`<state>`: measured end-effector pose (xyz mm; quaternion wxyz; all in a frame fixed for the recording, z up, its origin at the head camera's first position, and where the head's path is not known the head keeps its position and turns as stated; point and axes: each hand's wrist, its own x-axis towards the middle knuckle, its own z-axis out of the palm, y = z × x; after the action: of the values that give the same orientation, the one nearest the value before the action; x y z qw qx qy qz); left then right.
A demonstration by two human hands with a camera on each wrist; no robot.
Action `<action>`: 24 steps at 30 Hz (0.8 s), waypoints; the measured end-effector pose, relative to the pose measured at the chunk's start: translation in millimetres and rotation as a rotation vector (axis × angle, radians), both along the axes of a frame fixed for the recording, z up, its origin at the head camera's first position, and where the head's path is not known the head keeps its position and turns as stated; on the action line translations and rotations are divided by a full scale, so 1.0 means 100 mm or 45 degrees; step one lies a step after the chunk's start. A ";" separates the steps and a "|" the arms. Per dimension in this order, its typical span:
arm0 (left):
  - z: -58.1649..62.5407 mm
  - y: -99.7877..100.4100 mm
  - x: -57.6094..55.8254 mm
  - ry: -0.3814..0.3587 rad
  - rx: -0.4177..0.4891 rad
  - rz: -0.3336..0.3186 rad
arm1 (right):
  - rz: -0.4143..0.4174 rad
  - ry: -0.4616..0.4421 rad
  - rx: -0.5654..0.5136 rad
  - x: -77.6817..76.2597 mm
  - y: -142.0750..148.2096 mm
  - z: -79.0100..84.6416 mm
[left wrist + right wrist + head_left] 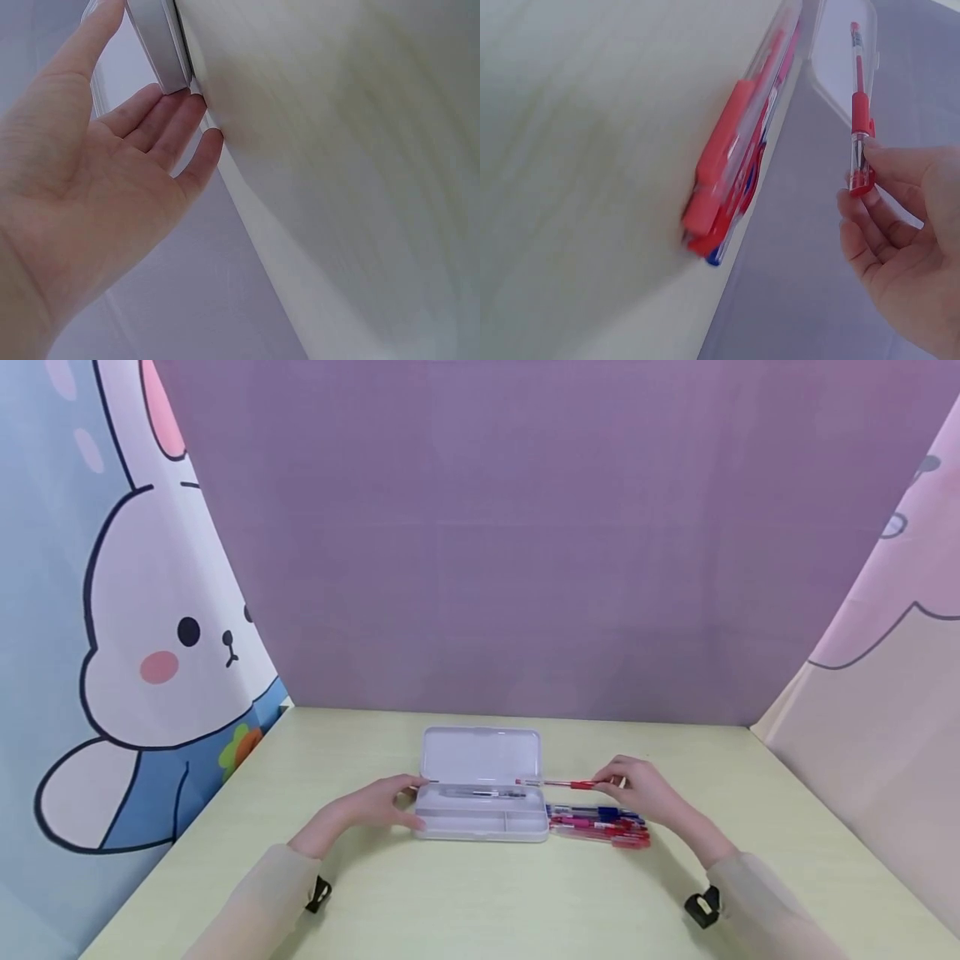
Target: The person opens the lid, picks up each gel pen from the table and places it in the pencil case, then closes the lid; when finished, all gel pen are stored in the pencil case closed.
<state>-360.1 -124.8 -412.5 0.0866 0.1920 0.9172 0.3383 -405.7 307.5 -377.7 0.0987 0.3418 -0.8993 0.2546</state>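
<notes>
Red pen (581,784), one, clear-barrelled with red grip: in your right hand (633,783), lying nearly level, its free end pointing left across the right end of the pencil case near the hinge; whether it touches the case, you cannot tell. Right fingers (862,217): thumb and fingertips pinching the pen at its capped end, other fingers curled loosely below, the wrist reaching in from the right. Left hand (382,802): at the case's left end, thumb at the near corner, fingers bent against the far one, holding the case between them; the forearm slants in from the lower left. Pencil case (480,837), one, white, opened flat on the worktop (480,902), lid (480,756) laid back on the far side. Contents: one clear pen (483,793) with dark parts, lengthwise in the rear compartment; the front row is split by a divider into a long left bay and a short right one. Pen pile (600,822), red, pink and blue pens, exact count unclear: on the worktop just right of the case, below your right hand. Sleeves, pale, with a black band (703,907) at each wrist. Backdrop (480,543), purple, behind; rabbit-print curtain (165,635) at left.
</notes>
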 end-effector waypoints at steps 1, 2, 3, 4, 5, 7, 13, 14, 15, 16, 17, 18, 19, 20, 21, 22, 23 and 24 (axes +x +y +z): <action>0.00 0.00 0.00 -0.001 -0.001 0.000 | -0.005 0.001 0.002 0.00 -0.02 0.00; 0.00 0.01 0.00 -0.002 -0.004 0.000 | -0.009 -0.003 0.001 0.00 -0.05 0.00; 0.00 0.01 0.00 -0.002 -0.005 0.000 | -0.013 -0.006 0.002 -0.01 -0.07 0.00; 0.00 0.01 0.00 -0.002 -0.007 0.000 | -0.016 -0.008 0.005 -0.01 -0.09 0.00; 0.01 0.01 0.00 -0.003 -0.009 0.001 | -0.018 -0.011 0.006 -0.01 -0.12 0.01; 0.01 0.01 0.00 -0.006 -0.012 0.005 | -0.015 -0.019 0.007 -0.01 -0.17 0.02; 0.01 0.01 0.00 -0.003 -0.014 0.012 | 0.023 -0.014 -0.010 0.00 -0.34 0.03; 0.01 0.01 0.00 0.000 -0.016 0.008 | 0.032 -0.010 -0.014 0.00 -0.37 0.02; 0.01 0.01 0.00 0.002 -0.016 0.006 | 0.042 -0.004 -0.017 0.00 -0.39 0.02; 0.01 0.01 0.00 0.005 -0.016 0.003 | 0.051 0.001 -0.018 0.00 -0.42 0.02; 0.00 0.01 0.00 0.006 -0.017 0.000 | 0.054 0.004 -0.019 0.00 -0.45 0.02; 0.00 0.01 -0.01 0.006 -0.017 0.000 | 0.057 0.001 -0.022 0.00 -0.48 0.02; 0.00 0.01 -0.01 0.006 -0.019 -0.001 | 0.056 -0.003 -0.023 0.00 -0.51 0.02; 0.00 0.01 -0.01 0.005 -0.018 0.001 | 0.057 -0.010 -0.023 0.00 -0.54 0.02; 0.01 0.01 -0.01 0.004 -0.019 0.004 | 0.057 -0.013 -0.025 0.00 -0.57 0.02; 0.01 0.01 -0.01 0.002 -0.020 0.007 | 0.054 -0.017 -0.026 0.00 -0.60 0.02; 0.01 0.01 -0.01 0.001 -0.021 0.011 | 0.054 -0.019 -0.027 0.00 -0.64 0.02; 0.01 0.01 -0.01 -0.001 -0.023 0.015 | 0.059 -0.021 -0.027 0.00 -0.66 0.02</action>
<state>-361.1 -123.5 -411.5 0.0865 0.1857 0.9213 0.3305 -405.6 241.1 -375.5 0.0890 0.3592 -0.8892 0.2691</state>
